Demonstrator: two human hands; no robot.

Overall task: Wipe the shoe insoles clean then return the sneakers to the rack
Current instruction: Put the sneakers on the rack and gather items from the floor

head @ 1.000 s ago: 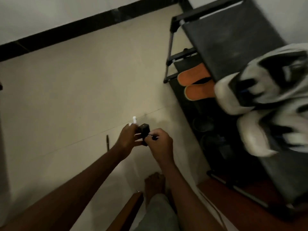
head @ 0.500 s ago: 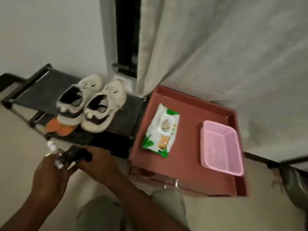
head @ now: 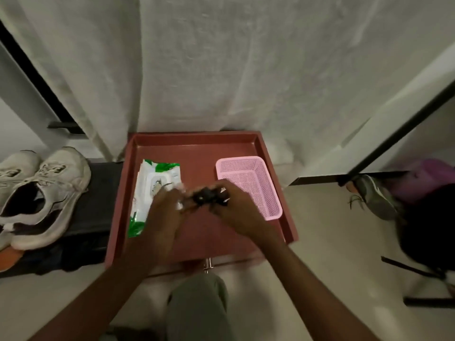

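A pair of white sneakers (head: 46, 193) with dark insides sits on top of the black shoe rack (head: 98, 207) at the left. A green and white pack of wet wipes (head: 152, 190) lies on the red tray-like table (head: 197, 148). Above the tray my left hand (head: 165, 212) and my right hand (head: 236, 210) together hold a small black object (head: 206, 195), blurred by motion. My left hand also has something small and white by its fingers.
A pink mesh basket (head: 256, 168) stands on the tray's right side. A pale curtain (head: 246, 70) hangs behind. An orange insole edge (head: 7, 260) shows on the rack's lower shelf. A grey shoe (head: 376, 198) and dark objects lie at the right. My knee (head: 197, 303) is below.
The view has swung right from the floor and rack to the red tray. Both hands, still holding the small black object, now hover over the tray.
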